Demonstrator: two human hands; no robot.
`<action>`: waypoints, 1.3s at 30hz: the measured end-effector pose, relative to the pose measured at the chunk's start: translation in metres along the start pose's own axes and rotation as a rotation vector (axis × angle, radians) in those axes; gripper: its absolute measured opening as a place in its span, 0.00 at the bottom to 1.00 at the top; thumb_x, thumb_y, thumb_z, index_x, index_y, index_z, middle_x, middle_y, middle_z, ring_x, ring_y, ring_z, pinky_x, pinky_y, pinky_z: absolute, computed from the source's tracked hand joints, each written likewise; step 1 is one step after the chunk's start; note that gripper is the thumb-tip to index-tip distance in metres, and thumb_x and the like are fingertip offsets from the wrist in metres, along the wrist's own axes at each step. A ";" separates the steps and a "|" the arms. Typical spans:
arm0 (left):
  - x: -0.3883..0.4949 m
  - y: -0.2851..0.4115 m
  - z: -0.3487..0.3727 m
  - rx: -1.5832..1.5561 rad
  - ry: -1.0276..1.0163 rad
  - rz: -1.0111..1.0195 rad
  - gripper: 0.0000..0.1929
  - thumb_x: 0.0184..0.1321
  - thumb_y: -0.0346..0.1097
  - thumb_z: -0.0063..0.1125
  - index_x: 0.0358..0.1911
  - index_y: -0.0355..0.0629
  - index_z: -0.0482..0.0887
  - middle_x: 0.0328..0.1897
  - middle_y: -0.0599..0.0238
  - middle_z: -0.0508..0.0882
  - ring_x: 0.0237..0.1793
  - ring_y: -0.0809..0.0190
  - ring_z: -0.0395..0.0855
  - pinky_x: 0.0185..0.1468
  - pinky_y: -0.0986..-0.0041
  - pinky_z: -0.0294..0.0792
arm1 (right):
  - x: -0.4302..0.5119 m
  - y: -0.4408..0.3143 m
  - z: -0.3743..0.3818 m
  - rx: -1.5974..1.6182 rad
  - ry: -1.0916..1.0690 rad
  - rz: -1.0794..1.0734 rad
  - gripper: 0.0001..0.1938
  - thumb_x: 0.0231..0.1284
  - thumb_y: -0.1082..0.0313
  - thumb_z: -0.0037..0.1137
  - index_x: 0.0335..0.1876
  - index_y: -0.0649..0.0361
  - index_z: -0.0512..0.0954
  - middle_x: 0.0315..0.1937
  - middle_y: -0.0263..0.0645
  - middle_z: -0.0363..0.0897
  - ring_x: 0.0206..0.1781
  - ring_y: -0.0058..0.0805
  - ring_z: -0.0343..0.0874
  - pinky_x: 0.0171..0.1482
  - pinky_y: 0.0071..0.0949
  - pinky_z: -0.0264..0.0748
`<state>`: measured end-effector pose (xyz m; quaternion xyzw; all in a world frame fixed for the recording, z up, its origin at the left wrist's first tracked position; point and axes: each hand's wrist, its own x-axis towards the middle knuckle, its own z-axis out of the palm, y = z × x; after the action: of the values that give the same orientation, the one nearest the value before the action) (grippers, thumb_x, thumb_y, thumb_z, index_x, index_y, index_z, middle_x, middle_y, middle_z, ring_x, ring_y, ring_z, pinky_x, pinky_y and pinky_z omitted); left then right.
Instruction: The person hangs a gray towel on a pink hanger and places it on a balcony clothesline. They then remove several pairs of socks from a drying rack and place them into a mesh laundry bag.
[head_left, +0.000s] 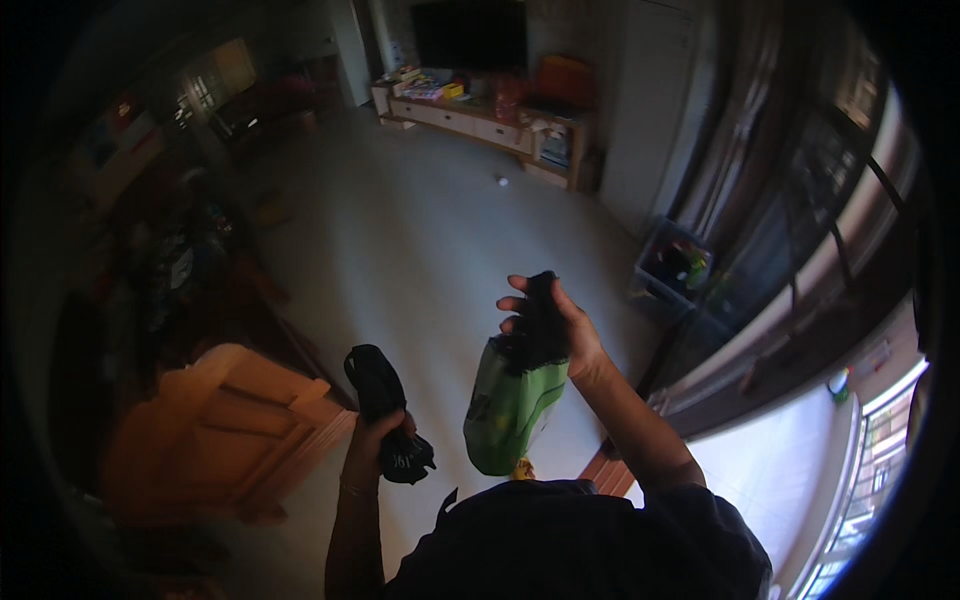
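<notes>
A compact black fabric bundle (375, 386), with white printing on its lower end, is gripped in my left hand (371, 442). It may be a folded umbrella or pouch; I cannot tell which. My right hand (574, 330) is raised ahead of my chest and holds a dark cloth-like item (541, 319) between thumb and fingers. Directly below that item hangs a green bag (514, 412) with dark markings. Whether the dark cloth is the top of the green bag or a separate thing is unclear.
An orange-brown wooden chair or bench (247, 435) stands at left. A low TV cabinet (465, 120) bearing clutter lies beyond the pale floor (405, 225), where a small white ball-like object (502, 181) rests. A clear plastic bin (671, 266) sits by the sliding door (795, 292) at right.
</notes>
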<state>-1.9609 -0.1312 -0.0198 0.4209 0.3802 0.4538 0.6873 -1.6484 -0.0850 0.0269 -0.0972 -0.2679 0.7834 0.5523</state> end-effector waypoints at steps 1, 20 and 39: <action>0.025 0.013 0.000 -0.043 0.020 -0.014 0.10 0.55 0.31 0.57 0.39 0.36 0.76 0.34 0.56 0.83 0.27 0.65 0.79 0.36 0.74 0.73 | 0.034 -0.008 -0.007 0.010 0.008 0.020 0.28 0.68 0.44 0.39 0.62 0.58 0.64 0.50 0.45 0.74 0.49 0.38 0.77 0.52 0.41 0.75; 0.497 0.176 -0.168 -0.130 0.301 0.233 0.08 0.54 0.27 0.63 0.37 0.38 0.79 0.28 0.67 0.82 0.26 0.68 0.79 0.33 0.77 0.74 | 0.536 -0.033 -0.170 -0.714 -0.033 0.188 0.32 0.67 0.45 0.42 0.65 0.66 0.63 0.55 0.46 0.73 0.59 0.33 0.71 0.62 0.32 0.64; 0.924 0.305 -0.378 -0.372 0.829 0.334 0.10 0.52 0.27 0.65 0.36 0.41 0.77 0.26 0.67 0.79 0.24 0.66 0.78 0.30 0.74 0.75 | 1.103 -0.079 -0.311 -0.128 0.179 0.205 0.19 0.68 0.58 0.46 0.54 0.66 0.70 0.50 0.43 0.76 0.51 0.34 0.76 0.56 0.33 0.73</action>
<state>-2.1194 0.9002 -0.0027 0.1299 0.4616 0.7478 0.4593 -1.8538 1.0440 -0.0337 -0.2285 -0.2557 0.8052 0.4838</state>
